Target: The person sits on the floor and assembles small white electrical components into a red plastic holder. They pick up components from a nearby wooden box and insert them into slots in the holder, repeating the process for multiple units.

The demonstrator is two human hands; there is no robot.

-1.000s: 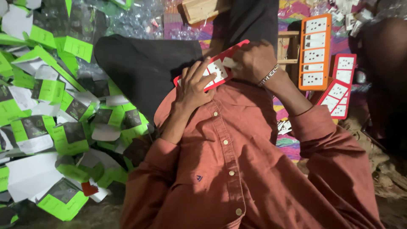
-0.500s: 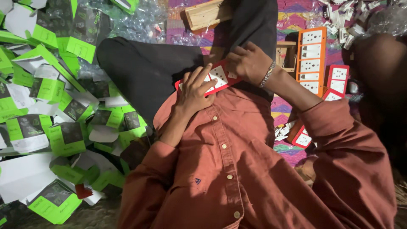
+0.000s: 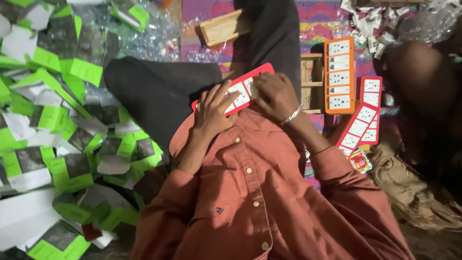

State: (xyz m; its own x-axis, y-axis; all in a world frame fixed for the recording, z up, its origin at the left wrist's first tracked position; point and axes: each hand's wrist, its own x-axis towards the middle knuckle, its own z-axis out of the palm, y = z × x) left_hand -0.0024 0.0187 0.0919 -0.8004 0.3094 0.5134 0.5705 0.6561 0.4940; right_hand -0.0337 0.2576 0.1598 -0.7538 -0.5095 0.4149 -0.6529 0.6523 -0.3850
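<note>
We work seated on a floor covered by a patterned mat (image 3: pixel 327 19), with crumpled clear plastic wrapping (image 3: pixel 144 38) spread across the top.

The red switch panel (image 3: pixel 236 91) sits on our lap, resting against the dark trousers (image 3: pixel 159 91) and touching the hem of the rust-coloured shirt (image 3: pixel 250 192). Our left hand (image 3: pixel 214 113) closes over its lower end, fingers curled on the white switch plates. Our right hand (image 3: pixel 274 94), wearing a metal bracelet (image 3: pixel 292 115), presses down on the upper end with fingers together.

Outward from here, an orange switch panel (image 3: pixel 339 74) leans on a wooden frame (image 3: pixel 310 82) to the right, and two more red switch panels (image 3: pixel 363 120) lie just beside it. A wooden block (image 3: pixel 224 29) lies above the knee. To the left, green and white packaging cards (image 3: pixel 53 144) form a loose heap.

Hazards, in our judgement:
- The held panel is supported only by the lap; uneven pressure from either hand could tilt it and let it slide off the thigh.
- Hard thumb pressure could pop a switch plate loose.
- A dropped part would be hard to find among the cards and plastic.
- An elbow swing to the right could knock the orange panel over.
</note>
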